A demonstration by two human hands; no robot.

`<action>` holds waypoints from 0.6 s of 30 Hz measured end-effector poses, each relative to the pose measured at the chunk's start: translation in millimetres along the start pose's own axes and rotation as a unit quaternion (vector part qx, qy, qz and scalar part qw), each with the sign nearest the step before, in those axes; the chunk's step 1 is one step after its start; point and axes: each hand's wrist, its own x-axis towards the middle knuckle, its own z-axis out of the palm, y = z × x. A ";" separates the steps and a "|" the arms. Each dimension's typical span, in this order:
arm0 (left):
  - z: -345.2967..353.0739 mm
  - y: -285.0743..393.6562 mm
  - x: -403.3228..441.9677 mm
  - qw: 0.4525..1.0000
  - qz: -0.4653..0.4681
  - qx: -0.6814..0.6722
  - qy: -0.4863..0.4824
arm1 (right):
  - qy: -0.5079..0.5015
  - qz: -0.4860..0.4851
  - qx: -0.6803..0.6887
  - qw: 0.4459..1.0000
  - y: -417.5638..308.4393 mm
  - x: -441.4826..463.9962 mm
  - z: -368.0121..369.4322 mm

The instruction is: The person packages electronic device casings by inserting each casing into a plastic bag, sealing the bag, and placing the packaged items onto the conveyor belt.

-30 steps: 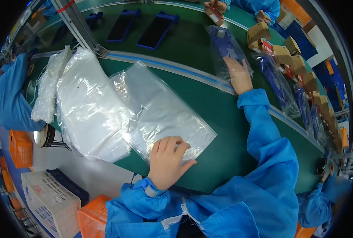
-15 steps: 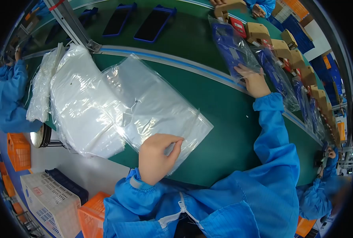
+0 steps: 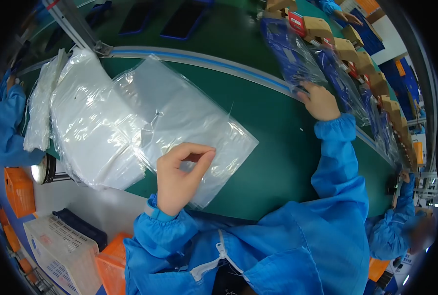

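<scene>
The bagged blue item [image 3: 288,51] lies beyond the stack of clear bags [image 3: 194,115], to its right. At the item's near end is the right hand [image 3: 321,102], fingers bent; whether they grip, I cannot tell. Over the stack, the left hand [image 3: 177,177] presses thumb and forefinger tips together. Under the stack is the desk [image 3: 273,152]; cartons [image 3: 347,50] stand well to its right.
</scene>
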 end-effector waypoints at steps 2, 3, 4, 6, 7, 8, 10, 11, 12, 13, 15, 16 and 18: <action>-1.0 -2.4 0.0 1.000 0.002 0.005 -0.006 | 0.074 -0.074 0.008 0.995 19.4 16.1 29.2; -1.3 -5.2 -0.2 1.000 0.002 0.008 -0.007 | 0.110 -0.112 0.011 0.988 27.2 21.4 41.9; -1.0 -7.0 0.0 1.000 0.001 0.010 -0.007 | 0.124 -0.102 0.000 0.987 25.6 22.4 45.3; -0.2 -7.6 0.9 1.000 -0.003 0.011 -0.012 | 0.151 -0.083 -0.019 0.985 14.6 23.2 52.7; -0.1 -7.6 1.4 1.000 -0.005 0.012 -0.015 | 0.162 -0.084 -0.007 0.983 11.2 22.9 56.3; 0.0 -8.0 1.6 1.000 -0.005 0.010 -0.016 | 0.179 -0.082 -0.003 0.980 6.3 20.6 56.8; 0.1 -9.0 2.4 1.000 -0.005 0.006 -0.018 | 0.214 -0.082 0.003 0.973 -1.6 17.3 56.4; 0.2 -8.8 3.4 1.000 -0.003 0.005 -0.015 | 0.213 -0.095 0.039 0.972 0.2 18.8 56.4; 0.1 -8.6 3.9 1.000 -0.002 0.005 -0.011 | 0.211 -0.108 0.076 0.969 3.9 20.8 57.5; 2.5 -8.0 3.1 1.000 0.000 0.005 -0.007 | 0.210 -0.122 0.112 0.964 10.4 22.2 59.4; 2.8 -9.5 4.8 1.000 -0.003 -0.005 -0.002 | 0.234 -0.125 0.143 0.953 20.4 28.6 65.6; 2.8 -10.2 5.4 1.000 -0.004 -0.010 0.001 | 0.246 -0.127 0.158 0.948 25.4 31.9 69.4; 3.1 -10.2 5.7 1.000 -0.008 -0.017 0.002 | 0.302 -0.126 0.198 0.924 33.2 37.1 76.8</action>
